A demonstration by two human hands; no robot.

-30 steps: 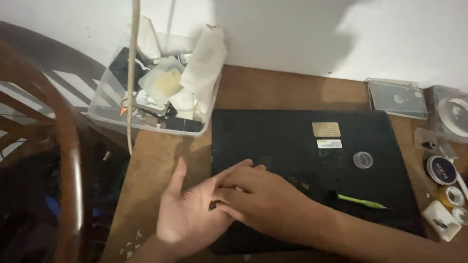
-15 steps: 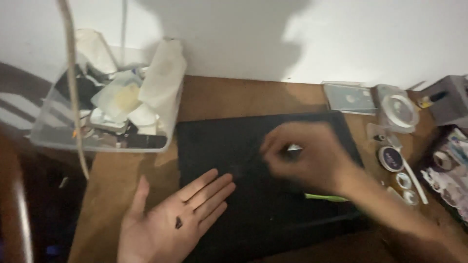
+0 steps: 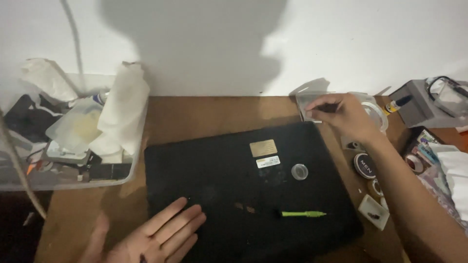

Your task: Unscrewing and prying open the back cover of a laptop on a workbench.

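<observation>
The right hand (image 3: 347, 116) pinches the clear plastic case (image 3: 312, 103) at the desk's far right corner; the left hand (image 3: 156, 238) lies palm-up, fingers spread, well apart on the black laptop (image 3: 219, 185); right is nearer.

A gold rectangular label (image 3: 263, 147) and a smaller white sticker (image 3: 268, 161) sit mid-laptop lid (image 3: 219, 195).

Bin (image 3: 127, 174) left of laptop (image 3: 243, 195); pen (image 3: 302, 214) on laptop.

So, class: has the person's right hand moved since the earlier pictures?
Yes. The right hand has gone from over the black laptop toward its far right corner, to the clear case by the wall.
</observation>
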